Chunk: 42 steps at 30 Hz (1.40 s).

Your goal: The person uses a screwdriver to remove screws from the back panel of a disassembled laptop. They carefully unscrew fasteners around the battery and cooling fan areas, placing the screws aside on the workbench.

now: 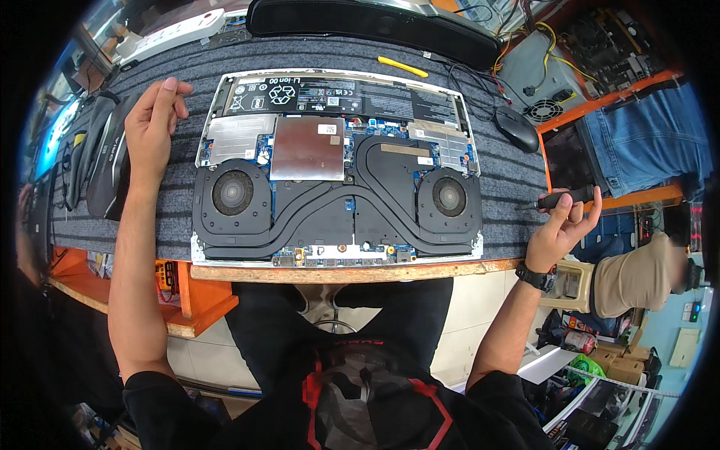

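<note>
An open laptop (pixel 311 223) lies on the striped grey mat, its inside facing up. It shows a long black battery (pixel 409 105) at the far side, a left fan (pixel 232 193), a right fan (pixel 450 196) and a shiny metal plate (pixel 306 150) near the middle. My left hand (pixel 154 120) is raised beyond the laptop's left edge, fingers curled with the thumb against them; anything inside is hidden. Off the laptop's right side, my right hand (pixel 561 232) grips a dark-handled screwdriver (pixel 559 200) whose tip points left. Neither hand touches the laptop.
A yellow stick-like tool (pixel 403 67) lies behind the laptop, near a black speaker bar (pixel 367 28). A black mouse (pixel 517 129) and a power supply box (pixel 536 75) are at right. A dark bag (pixel 112 161) sits left; a power strip (pixel 176 36) far left. Another person (pixel 637 277) is at right.
</note>
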{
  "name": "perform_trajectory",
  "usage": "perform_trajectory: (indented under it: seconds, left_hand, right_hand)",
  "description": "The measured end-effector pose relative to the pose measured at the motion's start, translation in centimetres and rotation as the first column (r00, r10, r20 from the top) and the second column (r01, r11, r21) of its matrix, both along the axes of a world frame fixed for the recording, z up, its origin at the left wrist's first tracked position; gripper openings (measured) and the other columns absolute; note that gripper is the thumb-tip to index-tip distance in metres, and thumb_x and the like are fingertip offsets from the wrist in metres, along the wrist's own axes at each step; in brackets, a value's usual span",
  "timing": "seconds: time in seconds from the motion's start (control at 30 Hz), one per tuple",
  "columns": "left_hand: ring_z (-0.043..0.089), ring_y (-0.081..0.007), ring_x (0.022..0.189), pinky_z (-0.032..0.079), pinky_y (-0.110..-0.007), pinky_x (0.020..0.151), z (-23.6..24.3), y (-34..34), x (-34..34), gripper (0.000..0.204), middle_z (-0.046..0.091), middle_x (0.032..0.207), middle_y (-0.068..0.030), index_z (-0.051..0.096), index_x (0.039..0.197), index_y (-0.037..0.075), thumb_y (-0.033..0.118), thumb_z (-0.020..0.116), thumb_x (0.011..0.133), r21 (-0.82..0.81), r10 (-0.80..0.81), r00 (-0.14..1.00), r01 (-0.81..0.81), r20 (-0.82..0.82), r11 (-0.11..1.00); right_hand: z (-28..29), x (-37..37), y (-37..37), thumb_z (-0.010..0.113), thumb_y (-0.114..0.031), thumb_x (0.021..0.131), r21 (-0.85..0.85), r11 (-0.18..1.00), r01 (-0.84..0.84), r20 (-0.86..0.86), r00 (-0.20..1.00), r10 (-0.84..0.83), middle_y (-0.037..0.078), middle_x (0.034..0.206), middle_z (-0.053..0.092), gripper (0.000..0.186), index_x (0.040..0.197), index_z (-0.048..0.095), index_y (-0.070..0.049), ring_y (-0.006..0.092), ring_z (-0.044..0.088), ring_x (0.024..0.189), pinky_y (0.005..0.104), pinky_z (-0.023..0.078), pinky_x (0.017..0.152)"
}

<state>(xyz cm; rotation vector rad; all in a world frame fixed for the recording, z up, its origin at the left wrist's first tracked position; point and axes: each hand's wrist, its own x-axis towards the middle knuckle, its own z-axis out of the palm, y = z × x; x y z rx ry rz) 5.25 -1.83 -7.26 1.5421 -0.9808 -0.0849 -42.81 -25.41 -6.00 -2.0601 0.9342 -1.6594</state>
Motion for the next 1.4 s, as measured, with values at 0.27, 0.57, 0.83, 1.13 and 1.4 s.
perform_trajectory:
  seconds: [0.27, 0.57, 0.83, 1.13, 1.4]
  left_hand:
    - [0.037, -0.001, 0.056, 0.029, -0.018, 0.051, -0.1, -0.3, 0.1, 0.033, 0.055, 0.069, 0.0024, 0.07, 0.099, 0.0, 0.027, 0.052, 0.102, -0.005, -0.015, 1.0, 0.015, -0.009, 1.0]
    - [0.036, -0.0003, 0.056, 0.027, -0.017, 0.051, -1.2, 0.7, 2.5, 0.034, 0.055, 0.072, 0.0018, 0.069, 0.105, -0.001, 0.027, 0.051, 0.103, 0.037, 0.025, 0.999, -0.024, -0.028, 0.999]
    - [0.036, -0.0006, 0.058, 0.026, -0.017, 0.052, -1.3, 0.5, 2.6, 0.034, 0.053, 0.073, 0.0029, 0.068, 0.106, -0.001, 0.027, 0.05, 0.103, 0.06, 0.055, 0.998, -0.057, 0.024, 0.997]
    - [0.035, -0.0003, 0.058, 0.025, -0.017, 0.052, -1.1, 0.5, 2.5, 0.034, 0.052, 0.073, 0.0036, 0.068, 0.106, -0.001, 0.028, 0.05, 0.103, 0.075, 0.063, 0.997, -0.066, 0.039, 0.995]
    - [0.035, -0.0001, 0.058, 0.025, -0.017, 0.052, -1.0, 0.4, 2.5, 0.034, 0.052, 0.073, 0.0032, 0.068, 0.105, -0.001, 0.027, 0.05, 0.103, 0.06, 0.049, 0.998, -0.051, 0.035, 0.997]
  right_hand:
    - [0.4, -0.2, 0.0, 0.055, -0.015, 0.101, 0.045, 0.999, -0.015, -0.007, 1.0, 0.015, 0.008, 0.087, 0.058, 0.058, 0.148, 0.023, -0.005, 0.0106, 0.059, 0.073, 0.0206, 0.047, 0.061]
    - [4.6, 0.5, 6.0, 0.066, 0.005, 0.089, 0.148, 0.921, -0.361, 0.094, 0.932, 0.35, 0.025, 0.105, 0.066, 0.082, 0.149, 0.012, -0.009, 0.0229, 0.067, 0.092, 0.0302, 0.053, 0.08]
    - [3.1, 0.5, 6.9, 0.069, 0.011, 0.082, 0.055, 0.906, -0.42, -0.143, 0.895, 0.423, 0.026, 0.102, 0.064, 0.081, 0.144, 0.019, -0.003, 0.0231, 0.068, 0.085, 0.0285, 0.055, 0.072]
    - [2.8, 0.3, 6.9, 0.074, 0.01, 0.079, 0.01, 0.913, -0.407, -0.209, 0.892, 0.4, 0.023, 0.107, 0.062, 0.082, 0.142, 0.023, -0.003, 0.0221, 0.068, 0.083, 0.0279, 0.056, 0.07]
    - [3.5, 1.5, 7.6, 0.086, -0.002, 0.072, -0.184, 0.915, -0.359, -0.239, 0.919, 0.312, 0.014, 0.104, 0.059, 0.078, 0.132, 0.037, -0.003, 0.0191, 0.066, 0.076, 0.0286, 0.055, 0.062]
